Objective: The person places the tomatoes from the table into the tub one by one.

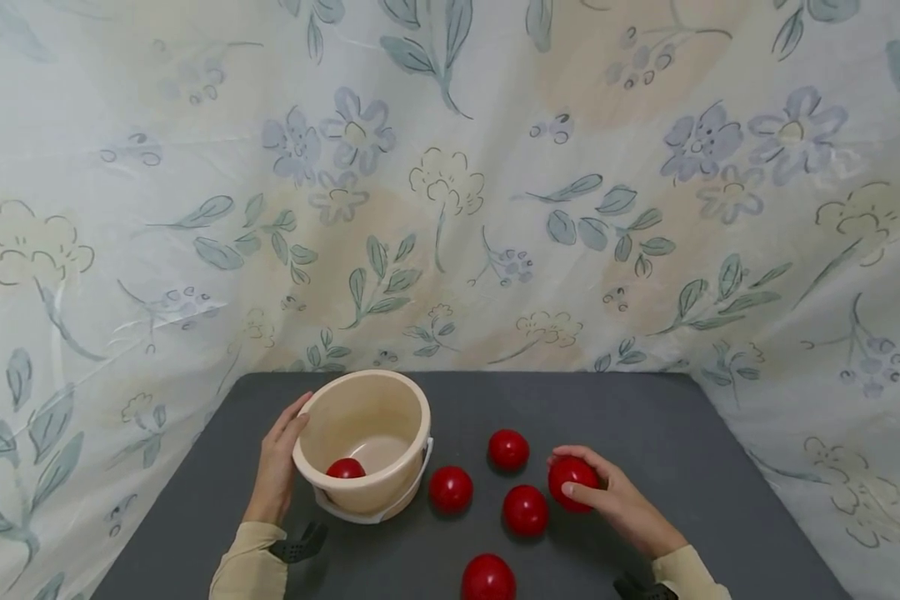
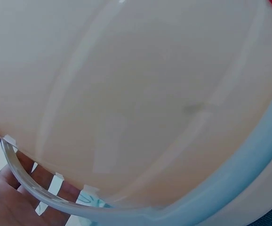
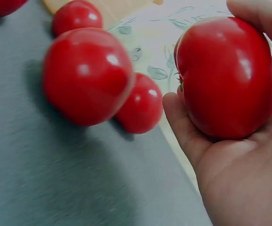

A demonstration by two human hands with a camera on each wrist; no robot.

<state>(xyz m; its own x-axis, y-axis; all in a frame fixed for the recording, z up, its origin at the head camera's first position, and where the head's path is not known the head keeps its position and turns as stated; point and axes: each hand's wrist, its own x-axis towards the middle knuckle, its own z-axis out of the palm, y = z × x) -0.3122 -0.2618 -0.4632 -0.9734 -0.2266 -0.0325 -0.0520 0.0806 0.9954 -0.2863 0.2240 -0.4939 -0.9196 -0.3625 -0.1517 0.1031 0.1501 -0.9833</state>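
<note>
A cream bucket (image 1: 375, 492) with a white handle stands left of centre, its mouth facing me. One tomato (image 1: 346, 468) is inside, partly hidden by the rim. My left hand (image 1: 275, 467) rests along the bucket's outer left side, fingertips at the rim. In the left wrist view, its fingers (image 2: 42, 178) lie fairly straight against the wall, behind the handle (image 2: 37, 190). On the right, my right hand (image 1: 607, 492) grips a glossy red tomato (image 1: 572, 482) between thumb and fingers. That tomato (image 3: 228, 80) shows a small green stem in the right wrist view.
Several more tomatoes lie on the dark grey table (image 1: 615, 408) between bucket and right hand: one tomato (image 1: 451, 489) beside the bucket, another tomato (image 1: 525, 511) near the right hand, a tomato (image 1: 508, 450) farther back, one tomato (image 1: 489, 578) nearest me. Floral cloth (image 1: 450, 208) hangs behind.
</note>
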